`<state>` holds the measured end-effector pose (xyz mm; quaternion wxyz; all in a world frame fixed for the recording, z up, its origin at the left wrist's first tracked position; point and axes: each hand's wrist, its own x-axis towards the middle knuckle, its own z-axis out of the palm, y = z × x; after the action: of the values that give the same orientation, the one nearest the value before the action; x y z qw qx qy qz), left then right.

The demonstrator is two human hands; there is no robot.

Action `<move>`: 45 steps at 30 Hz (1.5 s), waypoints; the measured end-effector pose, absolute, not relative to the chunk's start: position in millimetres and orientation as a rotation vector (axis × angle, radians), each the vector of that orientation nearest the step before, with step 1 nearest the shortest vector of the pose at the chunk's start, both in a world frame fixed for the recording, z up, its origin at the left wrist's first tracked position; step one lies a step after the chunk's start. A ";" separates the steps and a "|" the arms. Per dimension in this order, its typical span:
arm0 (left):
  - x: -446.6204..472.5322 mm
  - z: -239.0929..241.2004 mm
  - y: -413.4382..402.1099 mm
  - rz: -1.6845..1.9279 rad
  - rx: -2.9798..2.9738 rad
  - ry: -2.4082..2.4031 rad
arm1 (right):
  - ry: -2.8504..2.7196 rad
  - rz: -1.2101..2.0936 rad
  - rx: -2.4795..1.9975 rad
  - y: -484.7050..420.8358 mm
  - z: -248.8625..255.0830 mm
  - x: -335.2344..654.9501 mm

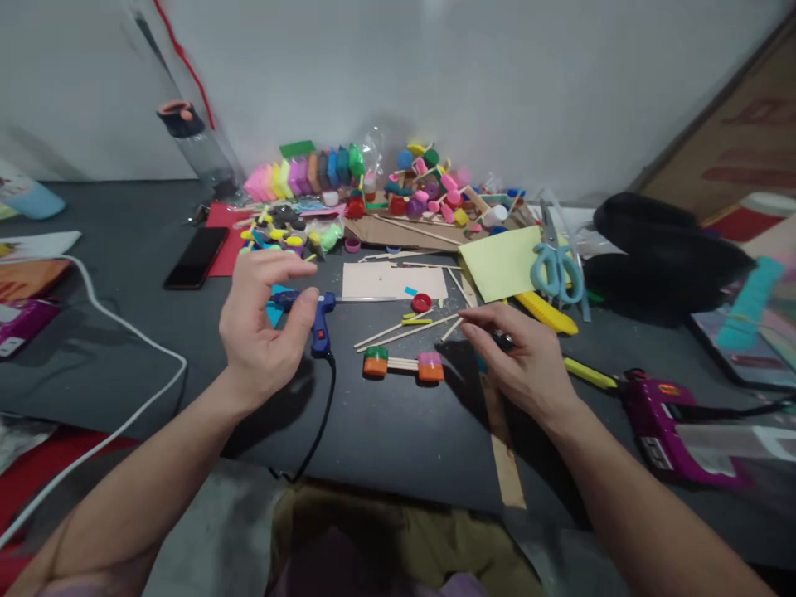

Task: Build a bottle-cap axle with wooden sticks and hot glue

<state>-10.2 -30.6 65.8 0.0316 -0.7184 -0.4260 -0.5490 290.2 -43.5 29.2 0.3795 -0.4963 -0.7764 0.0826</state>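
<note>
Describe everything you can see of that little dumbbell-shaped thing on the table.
The dumbbell-shaped piece has chunky, glossy ends, apparently plastic: the left end is green and orange, the right end pink and orange. A few pale, wooden-looking sticks run side by side between them. It lies across the dark table, nearer the person than some loose sticks. Only the table visibly touches it; how its parts are fixed isn't visible.

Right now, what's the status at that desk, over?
Left hand open, near blue glue gun. Right hand at thin sticks, grip unclear. Block-ended stick piece lies untouched.
</note>
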 end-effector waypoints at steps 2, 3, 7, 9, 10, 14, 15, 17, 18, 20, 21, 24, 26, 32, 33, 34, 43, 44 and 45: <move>-22.0 66.5 -35.3 -1.654 -2.144 -1.409 | -1.986 0.193 -1.248 -43.8 32.7 290.5; -30.1 66.5 -36.9 -1.658 -2.093 -1.429 | -1.992 0.179 -1.239 -44.2 35.2 290.4; -69.1 63.8 -42.9 -1.596 -1.954 -1.621 | -2.101 0.115 -1.186 -49.4 51.6 285.9; -83.0 60.6 -48.6 -1.442 -1.985 -1.820 | -2.187 0.120 -1.165 -53.1 62.5 278.8; -86.3 58.4 -52.2 -1.263 -2.100 -1.946 | -2.225 0.144 -1.164 -54.5 68.1 273.2; -72.0 44.8 -65.8 -0.724 -2.490 -2.143 | -2.280 0.461 -1.253 -50.5 82.9 234.3; -63.5 40.4 -67.3 -0.630 -2.520 -2.167 | -2.271 0.588 -1.300 -46.6 83.4 221.4; -45.6 31.6 -66.6 -0.488 -2.516 -2.213 | -2.253 0.726 -1.352 -36.4 80.3 195.0; -37.7 27.7 -64.6 -0.442 -2.495 -2.236 | -2.257 0.743 -1.347 -31.1 77.1 182.5; -26.2 21.8 -58.4 -0.383 -2.453 -2.285 | -2.262 0.772 -1.343 -21.9 69.0 161.1; -23.0 19.8 -55.1 -0.371 -2.442 -2.307 | -2.263 0.786 -1.339 -18.7 64.8 152.9; -22.1 17.3 -47.8 -0.394 -2.450 -2.375 | -2.258 0.826 -1.331 -15.4 54.7 138.2; -25.5 16.8 -45.7 -0.460 -2.477 -2.432 | -2.250 0.850 -1.330 -17.3 51.6 134.7; -38.7 16.2 -44.4 -0.922 -2.630 -2.657 | -2.144 0.946 -1.350 -28.0 53.9 133.3; -40.5 17.5 -45.4 -1.025 -2.641 -2.689 | -2.109 0.975 -1.340 -29.6 53.6 133.1; -41.8 19.6 -47.2 -1.129 -2.641 -2.711 | -2.067 1.010 -1.324 -31.2 52.6 132.8; -5.7 47.9 -90.7 -1.762 -2.569 -2.408 | -1.462 1.341 -1.073 -57.8 37.0 140.7; -0.2 47.9 -94.3 -1.752 -2.646 -2.343 | -1.396 1.336 -1.067 -63.4 38.2 146.9; 4.0 46.9 -96.6 -1.692 -2.783 -2.160 | -1.336 1.332 -1.064 -69.3 40.3 154.5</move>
<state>4.0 -96.6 46.9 -0.3737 -0.6606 -0.5126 -0.4015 154.5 -69.3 40.3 0.4689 -0.4338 -0.5447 0.5433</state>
